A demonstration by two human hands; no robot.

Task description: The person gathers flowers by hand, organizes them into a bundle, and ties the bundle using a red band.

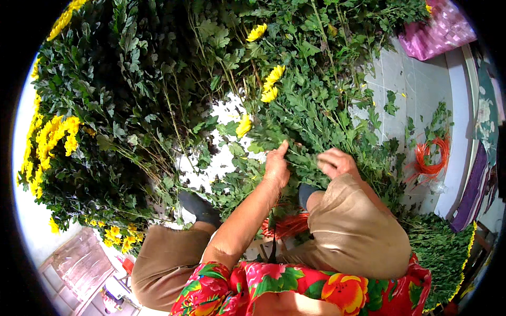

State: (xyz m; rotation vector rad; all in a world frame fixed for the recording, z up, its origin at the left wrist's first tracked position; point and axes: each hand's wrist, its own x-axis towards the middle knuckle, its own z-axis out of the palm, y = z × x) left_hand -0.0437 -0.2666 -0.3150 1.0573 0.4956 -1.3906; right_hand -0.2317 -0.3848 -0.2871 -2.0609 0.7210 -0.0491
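Observation:
My left hand (278, 164) is closed around leafy green chrysanthemum stems (271, 136), its thumb pointing away from me. The leaves just beyond it are smeared by motion. To its right, my right hand (337, 162) has its fingers curled in over the foliage; what they hold, if anything, is hidden. A yellow chrysanthemum bloom (243, 126) lies just beyond and left of my left hand, with two more blooms (272, 83) farther off. Long cut chrysanthemums (316, 105) are spread in front of both hands.
A big heap of chrysanthemums (121, 105) fills the left, its yellow heads (55, 134) outward. Red-orange ties (287, 225) lie between my legs, and a coil of them (432, 157) rests on the floor at right. A pink woven bag (440, 29) stands far right; another flower bundle (443, 253) lies near right.

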